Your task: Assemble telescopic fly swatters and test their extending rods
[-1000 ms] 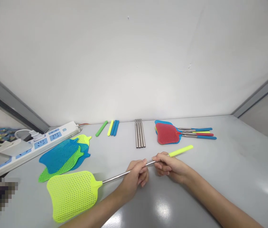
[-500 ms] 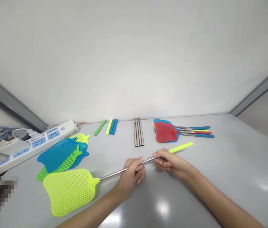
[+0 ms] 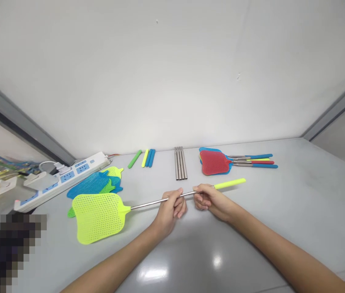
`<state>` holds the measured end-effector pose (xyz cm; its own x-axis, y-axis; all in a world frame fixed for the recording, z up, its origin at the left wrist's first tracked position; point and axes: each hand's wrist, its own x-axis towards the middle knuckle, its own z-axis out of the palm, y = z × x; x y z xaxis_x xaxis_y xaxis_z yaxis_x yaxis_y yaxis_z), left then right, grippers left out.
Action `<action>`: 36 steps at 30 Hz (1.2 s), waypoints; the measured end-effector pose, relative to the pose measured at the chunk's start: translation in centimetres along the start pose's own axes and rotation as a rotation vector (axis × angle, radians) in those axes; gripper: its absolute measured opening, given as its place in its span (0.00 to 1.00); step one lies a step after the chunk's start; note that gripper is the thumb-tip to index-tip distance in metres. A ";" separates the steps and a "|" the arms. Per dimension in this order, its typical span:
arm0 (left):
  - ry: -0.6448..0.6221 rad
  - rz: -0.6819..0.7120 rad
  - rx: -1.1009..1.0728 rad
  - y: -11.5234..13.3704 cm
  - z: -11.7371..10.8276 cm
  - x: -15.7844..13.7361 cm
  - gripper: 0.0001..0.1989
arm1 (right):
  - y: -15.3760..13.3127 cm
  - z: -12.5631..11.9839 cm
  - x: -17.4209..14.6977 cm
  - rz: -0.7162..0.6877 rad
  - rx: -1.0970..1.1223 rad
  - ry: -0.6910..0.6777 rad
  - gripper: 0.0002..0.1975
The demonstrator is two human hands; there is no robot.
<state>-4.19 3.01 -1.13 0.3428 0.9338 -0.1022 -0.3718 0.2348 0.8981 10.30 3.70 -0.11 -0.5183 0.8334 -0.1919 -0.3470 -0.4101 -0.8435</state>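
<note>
A yellow fly swatter (image 3: 99,217) with a perforated head, a thin metal rod and a yellow grip is held across the front of me, its head at the left. My left hand (image 3: 170,209) is closed around the middle of the rod. Closer to the yellow grip, my right hand (image 3: 210,199) is closed on the same rod. Just behind the swatter's head lies a pile of loose blue, green and yellow swatter heads (image 3: 85,185), partly hidden by it.
Metal rods (image 3: 181,163) lie side by side near the wall. Left of them are loose green, yellow and blue grips (image 3: 148,158). Whole swatters (image 3: 215,162) are stacked at the right. A white power strip (image 3: 91,162) with plugs runs along the left, beside a pixelated dark patch.
Both hands still hold the swatter, which now sits more level, its head raised and overlapping the loose heads more. My view has shifted slightly.
</note>
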 end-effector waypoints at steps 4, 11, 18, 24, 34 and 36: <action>0.019 0.018 -0.009 -0.1 0.1 0.0 0.21 | 0.2 0.1 0.0 0.025 0.057 -0.002 0.16; 0.072 0.100 0.091 -0.3 0.2 0.2 0.21 | 0.9 0.6 0.1 0.128 0.226 -0.047 0.15; -0.013 0.093 0.214 -0.2 0.4 0.0 0.13 | 0.9 0.6 0.0 0.123 0.217 -0.050 0.15; -0.037 0.082 0.198 -0.2 0.1 0.1 0.13 | 1.0 0.7 0.0 0.100 0.211 -0.067 0.14; -0.040 0.084 0.182 0.3 0.2 0.0 0.13 | 0.8 1.1 -0.2 0.086 0.149 -0.050 0.15; -0.041 0.088 0.182 0.3 0.2 0.1 0.13 | 0.8 1.2 -0.2 0.082 0.130 -0.036 0.15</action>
<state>-4.11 3.07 -0.80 0.3521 0.9360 -0.0060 -0.2408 0.0968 0.9657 9.21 2.77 -0.20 -0.5763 0.7820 -0.2374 -0.3993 -0.5229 -0.7531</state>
